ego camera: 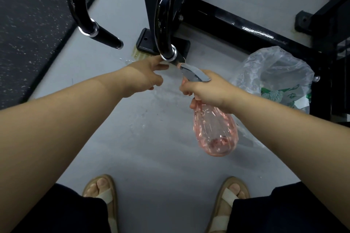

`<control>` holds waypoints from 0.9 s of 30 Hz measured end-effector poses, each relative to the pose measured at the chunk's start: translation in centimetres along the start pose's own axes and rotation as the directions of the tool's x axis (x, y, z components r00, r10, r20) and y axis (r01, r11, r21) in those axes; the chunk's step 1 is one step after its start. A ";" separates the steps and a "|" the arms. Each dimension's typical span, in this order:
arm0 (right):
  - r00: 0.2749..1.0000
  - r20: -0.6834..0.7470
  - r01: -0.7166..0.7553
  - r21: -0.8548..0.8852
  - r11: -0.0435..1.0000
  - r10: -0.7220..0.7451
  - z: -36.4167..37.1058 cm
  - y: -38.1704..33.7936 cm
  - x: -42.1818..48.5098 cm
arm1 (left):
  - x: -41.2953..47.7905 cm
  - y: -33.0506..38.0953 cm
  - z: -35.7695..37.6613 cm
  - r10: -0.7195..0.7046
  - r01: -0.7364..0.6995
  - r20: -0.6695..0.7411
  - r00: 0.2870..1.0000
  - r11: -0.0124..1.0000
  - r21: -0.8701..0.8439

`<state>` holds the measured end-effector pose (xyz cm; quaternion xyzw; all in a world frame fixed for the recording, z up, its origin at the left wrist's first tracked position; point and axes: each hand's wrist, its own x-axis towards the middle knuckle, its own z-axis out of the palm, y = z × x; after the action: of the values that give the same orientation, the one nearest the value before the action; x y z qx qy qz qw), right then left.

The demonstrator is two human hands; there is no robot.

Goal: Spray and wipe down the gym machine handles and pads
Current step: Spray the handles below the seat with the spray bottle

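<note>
Two glossy black curved machine arms hang down in front of me. The left handle (pixel 106 35) ends in a black grip with a chrome ring. The nearer handle (pixel 164 24) ends at a chrome collar, and its grip is mostly hidden behind my hands. My left hand (pixel 145 75) reaches up to that collar, fingers apart, fingertips touching the grip. My right hand (pixel 204 89) is shut on a pink see-through spray bottle (pixel 216 132), whose grey nozzle points at the near handle.
A clear plastic bag (pixel 274 73) with green print lies on the grey floor to the right, against the black machine frame (pixel 246 28). Wet drops mark the floor under the handles. Dark speckled rubber flooring (pixel 28 24) lies at left. My sandalled feet are below.
</note>
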<state>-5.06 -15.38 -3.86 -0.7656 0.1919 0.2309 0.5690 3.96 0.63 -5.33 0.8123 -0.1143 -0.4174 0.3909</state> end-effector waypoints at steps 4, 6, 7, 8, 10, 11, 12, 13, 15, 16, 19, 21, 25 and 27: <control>0.998 -0.045 0.036 0.000 0.999 -0.036 0.8 -0.7 -0.4 | -0.9 -1.0 -0.1 -0.078 0.080 0.082 0.994 0.996 -0.031; 0.996 -0.063 0.052 -0.042 0.998 -0.055 1.6 -0.7 -0.8 | -1.9 -1.3 -0.1 -0.105 0.099 0.208 0.972 0.994 0.041; 0.995 -0.075 0.063 -0.057 0.996 -0.067 2.1 -0.7 -0.9 | -2.5 -1.3 -0.1 -0.110 0.093 0.284 0.953 0.993 0.072; 0.993 -0.089 0.072 -0.061 0.996 -0.077 2.5 -0.8 -1.0 | -3.2 -1.3 -0.1 -0.111 0.085 0.349 0.931 0.992 0.088; 0.991 -0.104 0.087 -0.032 0.996 -0.090 3.2 -1.2 -1.2 | -4.4 -1.5 0.2 -0.072 0.054 0.417 0.906 0.997 0.054; 0.990 -0.103 0.098 -0.017 0.995 -0.099 3.5 -1.5 -1.2 | -4.9 -1.6 0.5 -0.033 0.034 0.418 0.908 0.999 0.005; 0.989 -0.097 0.114 -0.015 0.993 -0.115 4.0 -1.7 -1.2 | -5.4 -1.7 0.8 0.008 0.016 0.396 0.918 0.998 -0.057; 0.986 -0.096 0.131 -0.026 0.991 -0.133 4.7 -1.9 -1.1 | -5.8 -1.8 1.2 0.049 -0.004 0.356 0.933 0.992 -0.128; 0.977 -0.129 0.164 -0.059 0.985 -0.170 6.3 -2.0 -0.6 | -6.4 -2.3 1.8 0.127 -0.062 0.226 0.966 0.960 -0.272; 0.972 -0.152 0.173 -0.058 0.983 -0.180 7.2 -2.2 -0.4 | -6.7 -2.6 2.0 0.164 -0.108 0.151 0.975 0.941 -0.321; 0.968 -0.177 0.182 0.020 0.983 -0.176 9.1 -3.2 0.1 | -7.1 -3.0 1.6 0.206 -0.212 -0.059 0.977 0.894 -0.395; 0.977 -0.104 0.190 0.046 0.981 -0.184 9.3 -3.9 0.3 | -7.1 -3.5 0.7 0.210 -0.254 -0.156 0.965 0.897 -0.361; 0.978 0.182 0.126 -0.119 0.985 -0.103 7.1 -5.0 0.4 | -6.3 -5.1 -2.0 0.170 -0.189 -0.084 0.982 0.910 -0.368; 0.997 0.071 0.009 -0.102 0.995 -0.001 5.8 -4.6 0.4 | -5.8 -5.4 -3.6 0.083 -0.077 -0.006 0.996 0.890 -0.450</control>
<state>-2.92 -8.51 -1.90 -0.7855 0.1575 0.2662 0.5360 2.27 9.15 -4.61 0.6918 -0.0507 -0.4214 0.5843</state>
